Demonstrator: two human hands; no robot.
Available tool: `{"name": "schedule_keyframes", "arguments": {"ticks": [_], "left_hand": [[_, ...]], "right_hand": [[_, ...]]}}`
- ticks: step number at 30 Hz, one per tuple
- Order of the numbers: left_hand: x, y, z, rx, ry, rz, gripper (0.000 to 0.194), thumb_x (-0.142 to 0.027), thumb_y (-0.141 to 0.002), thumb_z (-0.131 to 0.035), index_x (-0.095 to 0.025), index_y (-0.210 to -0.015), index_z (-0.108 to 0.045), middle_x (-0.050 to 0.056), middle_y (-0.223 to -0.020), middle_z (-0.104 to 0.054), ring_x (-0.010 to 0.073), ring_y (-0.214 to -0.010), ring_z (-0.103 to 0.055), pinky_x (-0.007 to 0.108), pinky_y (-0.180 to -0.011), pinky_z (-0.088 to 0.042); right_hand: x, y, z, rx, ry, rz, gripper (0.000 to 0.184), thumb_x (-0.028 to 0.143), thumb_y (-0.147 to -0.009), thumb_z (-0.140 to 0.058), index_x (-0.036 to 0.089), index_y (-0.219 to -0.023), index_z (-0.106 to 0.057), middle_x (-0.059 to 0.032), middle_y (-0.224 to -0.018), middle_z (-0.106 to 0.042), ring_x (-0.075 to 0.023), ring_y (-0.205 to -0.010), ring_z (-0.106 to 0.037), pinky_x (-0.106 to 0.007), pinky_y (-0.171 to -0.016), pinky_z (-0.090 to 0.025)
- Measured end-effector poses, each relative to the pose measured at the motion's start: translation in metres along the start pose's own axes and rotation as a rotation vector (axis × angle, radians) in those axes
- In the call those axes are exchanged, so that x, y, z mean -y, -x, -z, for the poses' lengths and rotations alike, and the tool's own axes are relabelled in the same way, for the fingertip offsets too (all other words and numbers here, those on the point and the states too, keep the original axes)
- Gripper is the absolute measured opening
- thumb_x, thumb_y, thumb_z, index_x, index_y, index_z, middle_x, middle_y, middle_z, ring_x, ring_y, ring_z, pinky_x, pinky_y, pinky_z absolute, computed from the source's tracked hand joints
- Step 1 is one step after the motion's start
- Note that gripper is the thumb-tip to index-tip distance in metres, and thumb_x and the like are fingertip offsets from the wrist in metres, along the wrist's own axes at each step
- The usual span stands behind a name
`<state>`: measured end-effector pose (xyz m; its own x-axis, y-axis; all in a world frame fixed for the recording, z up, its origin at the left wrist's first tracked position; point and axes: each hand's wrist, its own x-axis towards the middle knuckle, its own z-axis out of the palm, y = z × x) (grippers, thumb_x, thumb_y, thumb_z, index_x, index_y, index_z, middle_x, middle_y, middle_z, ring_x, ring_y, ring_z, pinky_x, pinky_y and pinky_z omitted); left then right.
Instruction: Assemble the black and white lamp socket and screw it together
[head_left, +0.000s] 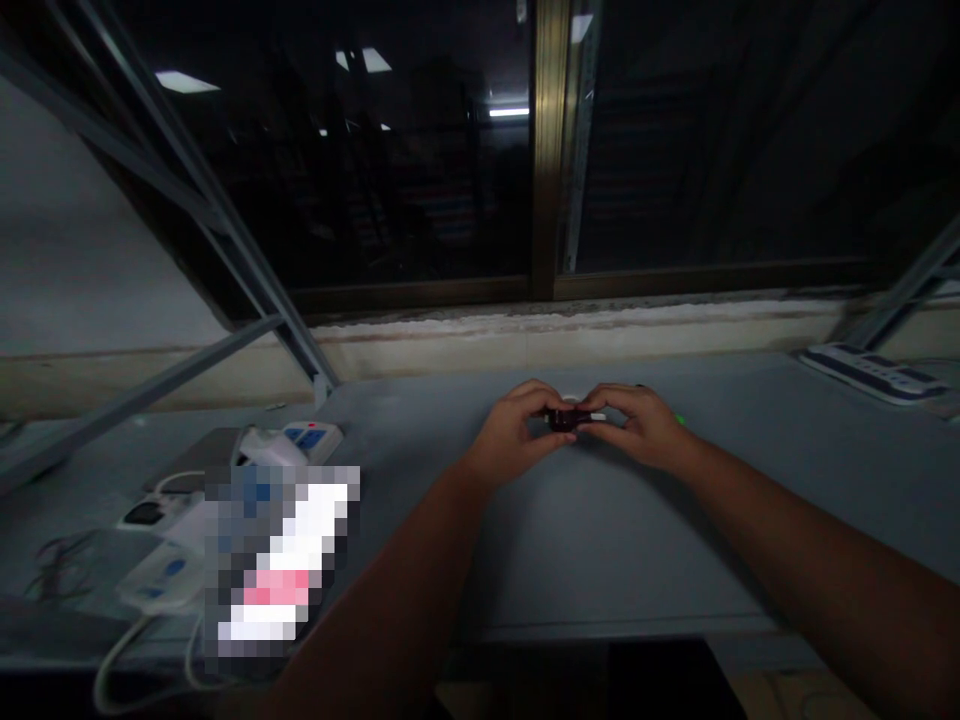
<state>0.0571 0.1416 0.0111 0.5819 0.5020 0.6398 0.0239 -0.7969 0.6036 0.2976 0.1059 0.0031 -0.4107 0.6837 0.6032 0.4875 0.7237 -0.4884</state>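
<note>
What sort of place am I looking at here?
Perhaps a workshop or similar indoor workroom: a grey worktable with power strips on it, and plain metal bars rising on both sides.

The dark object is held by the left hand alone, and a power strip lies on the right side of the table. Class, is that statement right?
Not quite: the head view shows the left hand and the right hand both holding the dark object. A power strip does lie on the right side of the table.
</note>
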Motion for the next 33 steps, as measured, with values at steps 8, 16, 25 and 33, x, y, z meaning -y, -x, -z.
{"name": "schedule_keyframes", "arguments": {"ticks": [8, 16, 25, 33], "left_hand": [[-0.006, 0.0, 0.003, 0.014, -0.02, 0.021, 0.029, -0.029, -0.083, -0.082, -0.018, -0.107, -0.071, 0.009, -0.105, -0.067, 0.0202, -0.1, -0.066, 0.035, -0.09, -0.056], [0.019, 0.003, 0.002, -0.245, -0.053, 0.229, 0.026, -0.008, -0.084, -0.063, -0.021, -0.107, -0.065, 0.008, -0.114, -0.065, 0.0179, -0.099, -0.068, 0.031, -0.082, -0.059], [0.034, 0.004, 0.002, -0.322, -0.035, 0.393, 0.02, -0.016, -0.077, -0.072, -0.019, -0.092, -0.061, 0.003, -0.098, -0.065, 0.0136, -0.082, -0.065, 0.025, -0.073, -0.054], [0.027, 0.007, 0.002, -0.171, -0.097, 0.483, 0.041, -0.028, -0.077, -0.079, -0.019, -0.113, -0.062, 0.003, -0.099, -0.068, 0.0126, -0.076, -0.064, 0.025, -0.068, -0.05]], "right_hand": [[0.001, 0.0, -0.001, -0.014, 0.031, -0.003, 0.015, 0.035, -0.093, -0.072, 0.024, -0.102, -0.07, -0.0054, -0.099, -0.077, -0.0207, -0.09, -0.073, -0.032, -0.079, -0.055], [-0.013, -0.001, -0.007, -0.035, 0.183, -0.11, 0.045, 0.033, -0.092, -0.068, 0.025, -0.136, -0.061, -0.0103, -0.126, -0.072, -0.0269, -0.115, -0.069, -0.043, -0.1, -0.055], [-0.024, -0.007, -0.017, 0.155, 0.308, -0.077, 0.018, 0.029, -0.092, -0.068, 0.022, -0.107, -0.073, -0.0112, -0.12, -0.072, -0.0291, -0.116, -0.066, -0.046, -0.104, -0.051], [-0.028, -0.005, -0.017, -0.115, -0.04, -0.22, 0.018, 0.039, -0.089, -0.072, 0.022, -0.082, -0.07, -0.0092, -0.119, -0.072, -0.023, -0.106, -0.07, -0.04, -0.096, -0.055]]}}
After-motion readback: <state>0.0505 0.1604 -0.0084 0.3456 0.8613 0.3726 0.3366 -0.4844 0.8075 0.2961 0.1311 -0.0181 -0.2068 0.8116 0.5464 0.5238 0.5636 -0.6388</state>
